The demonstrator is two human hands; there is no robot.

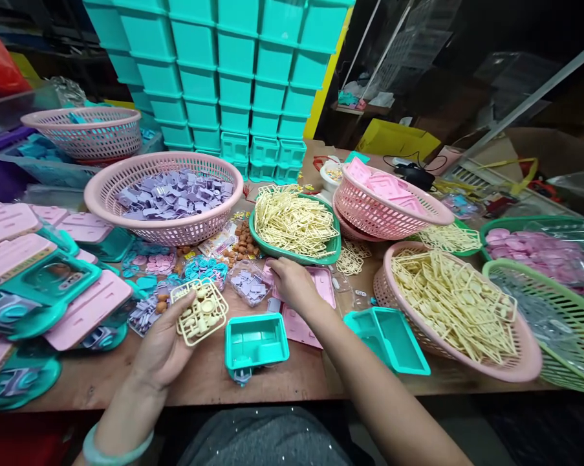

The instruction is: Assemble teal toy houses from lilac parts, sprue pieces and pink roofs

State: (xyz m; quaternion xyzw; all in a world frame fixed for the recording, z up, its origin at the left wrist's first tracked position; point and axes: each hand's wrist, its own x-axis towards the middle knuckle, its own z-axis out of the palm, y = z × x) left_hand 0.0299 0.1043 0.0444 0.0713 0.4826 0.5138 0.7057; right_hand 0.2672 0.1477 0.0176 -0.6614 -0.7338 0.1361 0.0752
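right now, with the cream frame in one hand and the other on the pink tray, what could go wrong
1. The left hand pinches the cream plastic parts frame only at one corner; its thin pieces might snap or slip.
2. The open teal plastic box sits near the wooden table edge and might get knocked off.
3. The right hand reaches over the flat pink plastic tray, crowded by loose small parts.

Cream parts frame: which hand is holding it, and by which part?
The left hand holds the cream frame by its lower left edge. The right hand rests on pink trays.
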